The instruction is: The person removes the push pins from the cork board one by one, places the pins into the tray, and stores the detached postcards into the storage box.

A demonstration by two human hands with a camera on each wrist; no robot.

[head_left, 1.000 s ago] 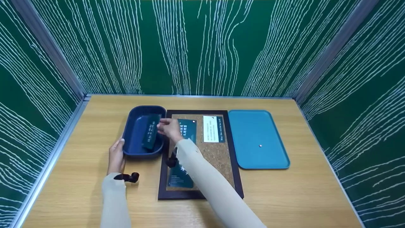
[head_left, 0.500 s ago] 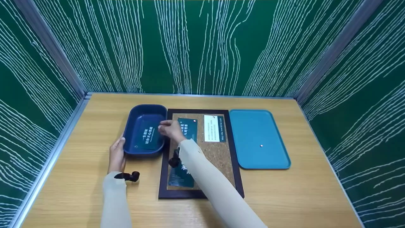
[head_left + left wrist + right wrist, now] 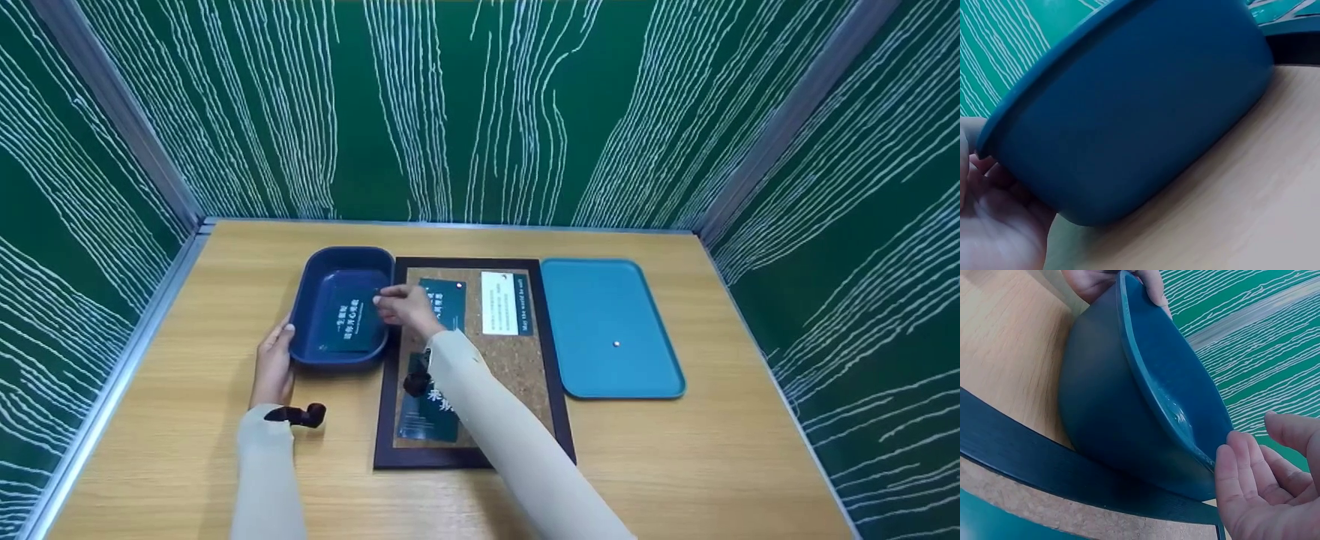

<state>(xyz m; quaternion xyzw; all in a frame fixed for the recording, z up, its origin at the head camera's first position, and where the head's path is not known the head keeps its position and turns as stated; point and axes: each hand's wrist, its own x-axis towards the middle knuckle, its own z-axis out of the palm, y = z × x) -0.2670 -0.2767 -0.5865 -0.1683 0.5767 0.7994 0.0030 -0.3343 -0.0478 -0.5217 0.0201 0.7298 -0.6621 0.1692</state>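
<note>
A dark blue plastic basin [image 3: 319,281] stands on the table at the left. My left hand [image 3: 273,360] grips its near-left corner; in the right wrist view the thumb lies over the rim and the fingers stay outside the wall. Inside the basin lies a dark green card [image 3: 346,322] with white writing. My right hand [image 3: 409,306] is at the right side of the basin. Its fingertips come right up to the rim, and the thumb stands well apart from them in the right wrist view, with nothing between.
Right beside the basin lies a dark-framed cork board [image 3: 517,390]. It bears green cards and a white-and-green card [image 3: 501,304]; a small pin [image 3: 459,285] shows at one card's top. Farther right is a teal tray [image 3: 611,300] with one small pin [image 3: 616,343].
The green card, tilted in my right fingers one second ago, now lies flat in the basin, let go. Both hands have stayed nearly in place.
</note>
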